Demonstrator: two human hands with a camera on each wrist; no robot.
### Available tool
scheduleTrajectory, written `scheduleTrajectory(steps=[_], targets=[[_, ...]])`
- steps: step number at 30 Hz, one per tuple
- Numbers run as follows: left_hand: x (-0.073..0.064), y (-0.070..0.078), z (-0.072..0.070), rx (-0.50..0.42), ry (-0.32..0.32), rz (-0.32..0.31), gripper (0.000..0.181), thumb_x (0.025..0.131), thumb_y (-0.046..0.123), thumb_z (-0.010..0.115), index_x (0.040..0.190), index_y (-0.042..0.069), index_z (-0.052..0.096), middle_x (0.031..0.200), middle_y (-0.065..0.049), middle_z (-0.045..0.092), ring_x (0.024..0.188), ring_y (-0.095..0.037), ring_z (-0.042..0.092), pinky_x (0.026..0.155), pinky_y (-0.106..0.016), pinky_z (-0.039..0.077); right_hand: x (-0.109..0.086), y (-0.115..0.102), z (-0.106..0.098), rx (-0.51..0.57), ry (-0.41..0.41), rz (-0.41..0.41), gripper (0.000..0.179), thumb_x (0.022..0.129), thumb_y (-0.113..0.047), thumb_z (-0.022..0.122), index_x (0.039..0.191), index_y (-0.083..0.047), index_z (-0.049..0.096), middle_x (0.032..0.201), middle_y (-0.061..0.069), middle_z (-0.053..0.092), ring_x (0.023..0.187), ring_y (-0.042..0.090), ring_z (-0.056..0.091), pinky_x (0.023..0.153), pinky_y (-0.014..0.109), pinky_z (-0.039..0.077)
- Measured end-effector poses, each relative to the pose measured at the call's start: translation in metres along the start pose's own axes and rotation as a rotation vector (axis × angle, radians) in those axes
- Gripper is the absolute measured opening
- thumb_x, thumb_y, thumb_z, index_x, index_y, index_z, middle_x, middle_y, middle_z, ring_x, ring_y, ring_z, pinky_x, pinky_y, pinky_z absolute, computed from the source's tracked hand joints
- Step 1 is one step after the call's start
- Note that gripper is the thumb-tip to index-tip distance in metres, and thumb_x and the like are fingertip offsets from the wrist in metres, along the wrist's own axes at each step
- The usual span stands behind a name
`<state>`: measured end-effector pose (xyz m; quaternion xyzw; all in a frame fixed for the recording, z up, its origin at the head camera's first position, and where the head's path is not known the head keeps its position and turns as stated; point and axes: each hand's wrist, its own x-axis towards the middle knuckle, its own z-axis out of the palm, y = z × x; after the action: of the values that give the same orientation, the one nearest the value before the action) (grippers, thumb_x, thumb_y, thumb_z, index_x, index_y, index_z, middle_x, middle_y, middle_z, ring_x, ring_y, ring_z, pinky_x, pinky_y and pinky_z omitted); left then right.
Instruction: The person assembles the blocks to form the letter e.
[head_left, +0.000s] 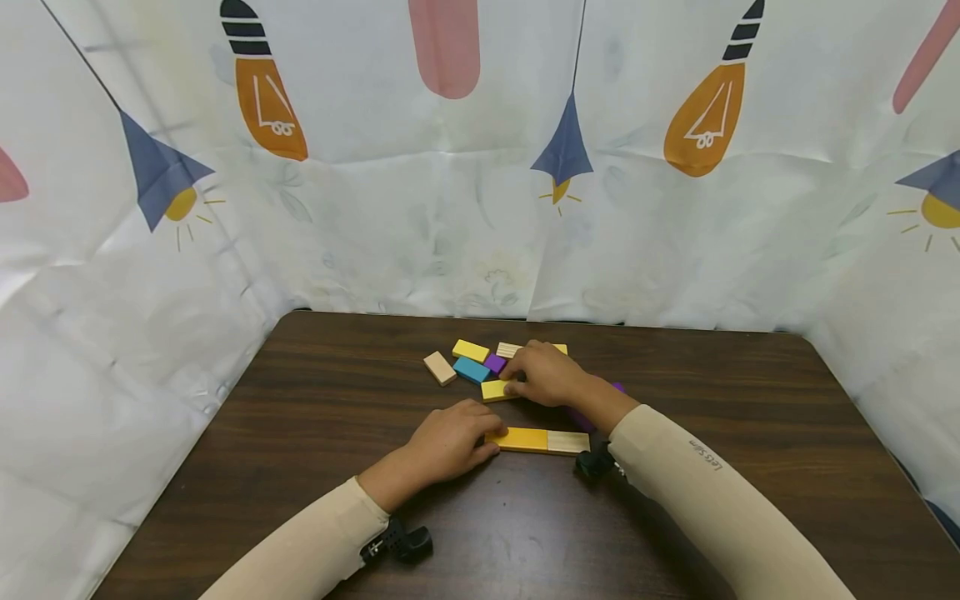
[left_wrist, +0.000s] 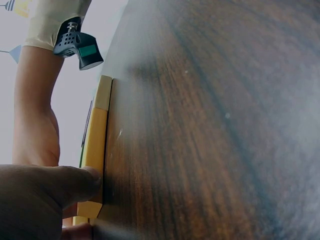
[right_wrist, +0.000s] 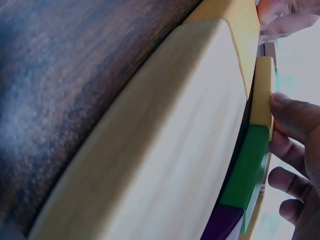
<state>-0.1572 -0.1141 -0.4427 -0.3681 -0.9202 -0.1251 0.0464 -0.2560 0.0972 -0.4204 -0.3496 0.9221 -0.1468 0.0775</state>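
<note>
My left hand (head_left: 450, 442) pinches the left part of a low row on the table, with its thumb on the near side of an orange-yellow block (head_left: 527, 439). A plain wooden block (head_left: 567, 442) lies end to end with it on the right. Farther back, my right hand (head_left: 551, 375) holds a yellow block (head_left: 495, 391) between thumb and forefinger, its other fingers curled. In the right wrist view, a green block (right_wrist: 247, 170) stands against that yellow one, and a purple block (right_wrist: 222, 222) follows it. The right hand hides part of the pile in the head view.
Beyond the hands lie a blue block (head_left: 472, 370), a small purple block (head_left: 495, 363), another yellow block (head_left: 471, 351), a light wooden block (head_left: 440, 368) and a striped wooden one (head_left: 507, 350). A printed cloth (head_left: 450, 242) hangs behind the dark wooden table (head_left: 337, 392).
</note>
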Motion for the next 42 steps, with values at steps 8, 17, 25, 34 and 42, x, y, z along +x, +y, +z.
scheduleTrajectory(steps=[8,17,25,34,42], targets=[[0.0,0.0,-0.001,-0.006,-0.005,0.003,0.017,0.093,0.029,0.078,0.109,0.022,0.074,0.109,0.008,0.07,0.106,-0.015,0.062,0.072,-0.037,0.057,0.0,0.001,0.0,0.002,0.005,-0.007,0.023,0.097,-0.03,0.073,0.115,-0.019,0.08,0.114,-0.006,0.073,0.107,0.019,0.057,0.101,0.045,0.044],[0.0,0.001,-0.001,-0.011,-0.011,0.008,0.017,0.094,0.029,0.077,0.109,0.021,0.074,0.108,0.007,0.07,0.106,-0.016,0.062,0.073,-0.037,0.057,-0.01,0.007,-0.01,0.168,0.09,-0.009,0.033,0.1,-0.033,0.069,0.125,-0.012,0.074,0.119,-0.001,0.071,0.113,0.024,0.058,0.098,0.045,0.045],[0.001,0.0,0.0,-0.009,-0.011,0.011,0.017,0.094,0.028,0.077,0.109,0.021,0.075,0.109,0.007,0.07,0.106,-0.016,0.062,0.073,-0.037,0.057,-0.041,0.01,-0.026,0.295,0.148,0.039,0.033,0.103,-0.029,0.065,0.129,-0.009,0.07,0.116,-0.001,0.066,0.101,0.017,0.06,0.089,0.043,0.052],[0.001,0.0,-0.003,-0.016,-0.031,-0.004,0.017,0.094,0.028,0.077,0.11,0.022,0.075,0.109,0.008,0.07,0.106,-0.015,0.062,0.074,-0.036,0.057,-0.074,0.016,-0.022,0.357,0.059,-0.005,0.028,0.103,-0.025,0.064,0.127,-0.012,0.072,0.113,-0.005,0.069,0.081,0.011,0.058,0.073,0.033,0.051],[0.002,0.002,-0.003,-0.02,-0.032,-0.01,0.017,0.094,0.028,0.077,0.109,0.022,0.075,0.109,0.007,0.07,0.104,-0.015,0.062,0.073,-0.036,0.057,-0.096,0.011,-0.012,0.408,-0.032,-0.07,0.026,0.103,-0.021,0.064,0.125,-0.01,0.072,0.113,-0.002,0.071,0.079,0.01,0.058,0.07,0.032,0.051]])
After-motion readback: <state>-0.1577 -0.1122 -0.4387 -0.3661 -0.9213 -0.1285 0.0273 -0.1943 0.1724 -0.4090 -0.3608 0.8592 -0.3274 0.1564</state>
